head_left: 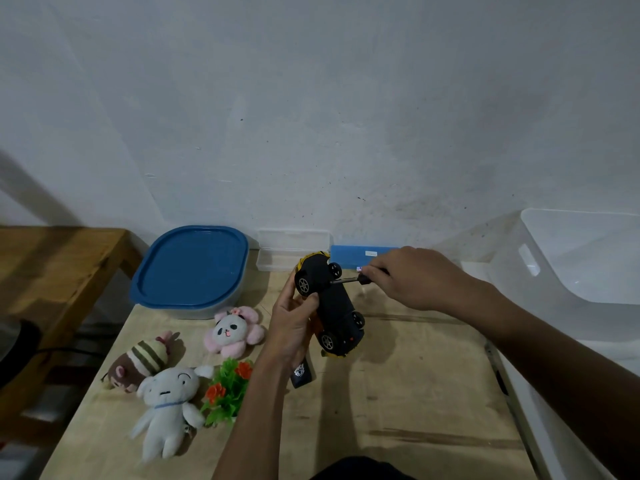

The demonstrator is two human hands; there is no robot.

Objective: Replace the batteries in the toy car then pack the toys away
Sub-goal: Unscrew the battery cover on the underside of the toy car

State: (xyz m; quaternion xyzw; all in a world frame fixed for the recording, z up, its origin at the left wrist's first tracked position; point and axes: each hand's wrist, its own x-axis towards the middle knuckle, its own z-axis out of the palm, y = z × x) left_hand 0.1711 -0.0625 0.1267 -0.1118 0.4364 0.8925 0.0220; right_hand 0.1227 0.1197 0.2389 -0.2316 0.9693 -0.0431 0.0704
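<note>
My left hand (292, 323) grips a black and yellow toy car (332, 303), held above the table with its dark underside and wheels turned toward me. My right hand (408, 277) holds a small screwdriver (349, 280) by its black handle; the metal tip touches the car's underside near the far wheels. Under my left wrist a black remote-like object (303, 372) lies on the table, partly hidden.
On the wooden table (398, 393): a pink panda plush (230, 329), a brown striped-hat plush (138, 363), a white plush (166, 396), a plastic plant (230, 389). A blue-lidded container (192, 268), clear case (292, 249) and blue box (356, 256) stand by the wall. White bin (571, 258) at right.
</note>
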